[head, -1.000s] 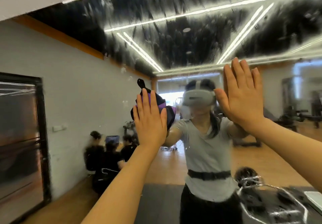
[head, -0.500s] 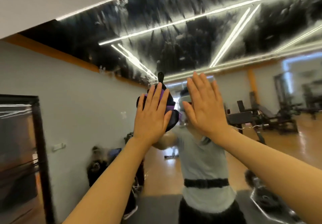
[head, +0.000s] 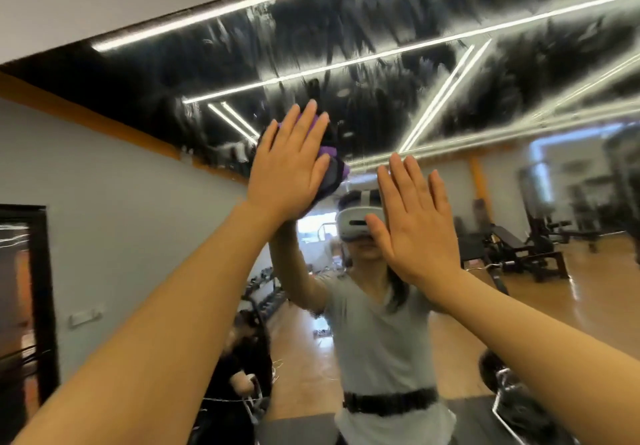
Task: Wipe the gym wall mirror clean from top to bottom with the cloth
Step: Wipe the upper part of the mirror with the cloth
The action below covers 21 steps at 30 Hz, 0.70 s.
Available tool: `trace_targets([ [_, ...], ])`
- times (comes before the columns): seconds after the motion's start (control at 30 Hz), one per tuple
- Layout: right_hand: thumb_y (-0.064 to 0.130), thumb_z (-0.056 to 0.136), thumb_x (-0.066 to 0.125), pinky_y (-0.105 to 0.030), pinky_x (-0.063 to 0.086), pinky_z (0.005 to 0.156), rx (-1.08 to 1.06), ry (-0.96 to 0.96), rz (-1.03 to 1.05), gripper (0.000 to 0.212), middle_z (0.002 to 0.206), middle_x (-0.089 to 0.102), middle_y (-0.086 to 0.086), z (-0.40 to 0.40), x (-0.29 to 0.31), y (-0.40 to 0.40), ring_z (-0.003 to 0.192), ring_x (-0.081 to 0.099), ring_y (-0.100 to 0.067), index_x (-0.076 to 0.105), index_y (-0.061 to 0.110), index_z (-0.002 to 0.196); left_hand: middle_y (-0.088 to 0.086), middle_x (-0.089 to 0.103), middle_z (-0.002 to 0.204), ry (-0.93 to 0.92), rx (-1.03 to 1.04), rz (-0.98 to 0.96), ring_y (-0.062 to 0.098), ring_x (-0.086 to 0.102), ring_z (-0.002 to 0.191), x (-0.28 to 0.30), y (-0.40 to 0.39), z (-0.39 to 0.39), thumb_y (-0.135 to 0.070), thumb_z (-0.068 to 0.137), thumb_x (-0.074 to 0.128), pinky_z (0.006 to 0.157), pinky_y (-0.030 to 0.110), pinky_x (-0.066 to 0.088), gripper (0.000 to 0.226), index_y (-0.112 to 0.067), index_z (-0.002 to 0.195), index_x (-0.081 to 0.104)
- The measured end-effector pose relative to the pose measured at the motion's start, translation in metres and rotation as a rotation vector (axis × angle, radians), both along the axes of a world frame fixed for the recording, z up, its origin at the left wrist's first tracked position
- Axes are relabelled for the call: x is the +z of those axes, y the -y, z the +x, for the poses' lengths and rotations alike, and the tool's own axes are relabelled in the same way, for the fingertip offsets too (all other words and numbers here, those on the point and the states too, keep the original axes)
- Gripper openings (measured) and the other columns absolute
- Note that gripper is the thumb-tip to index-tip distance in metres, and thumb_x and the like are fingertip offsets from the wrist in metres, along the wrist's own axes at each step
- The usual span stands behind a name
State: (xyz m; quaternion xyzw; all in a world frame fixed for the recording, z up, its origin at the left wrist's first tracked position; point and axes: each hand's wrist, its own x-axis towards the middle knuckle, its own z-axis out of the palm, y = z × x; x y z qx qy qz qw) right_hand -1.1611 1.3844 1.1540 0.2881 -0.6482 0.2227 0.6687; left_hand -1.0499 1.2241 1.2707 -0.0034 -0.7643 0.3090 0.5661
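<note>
- Purple-and-dark cloth [head: 332, 171] sits bunched between the left hand [head: 289, 167] and the mirror [head: 398, 74]. It lies high on the glass, just under the reflected black ceiling band. Only its right and upper edges show past the palm.
- Left hand: fingers straight and together, palm flat on the cloth. It presses the cloth rather than curling around it.
- Right hand [head: 415, 226]: fingers straight, palm toward the glass, lower and just right of the left hand. It holds nothing. Whether the palm touches the glass cannot be told from this view.
- Risk, cloth slip: a flat palm holds the cloth by pressure alone. Any drop in pressure during a stroke likely lets the bunched cloth slide out and fall.
- Risk, uneven contact: a bunched cloth probably wipes a narrow path. Gaps between strokes would leave residue.
- Risk, new marks: a bare right palm on the glass would leave prints on the area below, which then needs a further pass.
- Risk, missed zone: pale streaks [head: 346, 22] cover the upper glass, up to the mirror's top edge. Working downward from the present height would leave them above the cleaned area.
- Risk, reach: both arms extend upward. Leaning hard into the glass at this stretch may cost balance.
</note>
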Motion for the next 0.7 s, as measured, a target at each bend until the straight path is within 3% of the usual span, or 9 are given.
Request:
trace_targets([
  [0.2,0.055,0.104,0.013,-0.046,0.008,0.123,-0.002,0.027,0.012,0.073,0.164,0.019,-0.015,0.002,-0.001,0.001,0.153,0.015,-0.03,0.027,0.006,0.156,0.011,0.019,0.165,-0.034,-0.093,0.089,0.027,0.012,0.153,-0.007,-0.006,-0.007,-0.04,0.101,0.022,0.123,0.042,0.007,0.063,-0.009,0.156,0.027],
  [0.5,0.056,0.104,0.011,-0.052,0.013,0.122,-0.005,0.049,0.028,0.074,0.165,0.017,-0.014,0.001,-0.001,0.001,0.153,0.015,-0.03,0.025,0.006,0.157,0.014,0.022,0.163,0.031,-0.185,-0.018,0.028,0.015,0.153,-0.12,0.007,-0.006,-0.035,0.1,0.034,0.124,0.045,0.014,0.063,-0.004,0.154,0.03],
  [0.7,0.057,0.103,0.009,-0.053,0.014,0.122,-0.013,0.071,0.04,0.075,0.166,0.016,-0.014,-0.001,-0.001,0.001,0.154,0.013,-0.03,0.023,0.008,0.158,0.014,0.024,0.163,0.048,-0.129,-0.08,0.027,0.018,0.152,-0.093,0.01,-0.003,-0.038,0.101,0.032,0.124,0.044,0.014,0.063,-0.005,0.154,0.032],
])
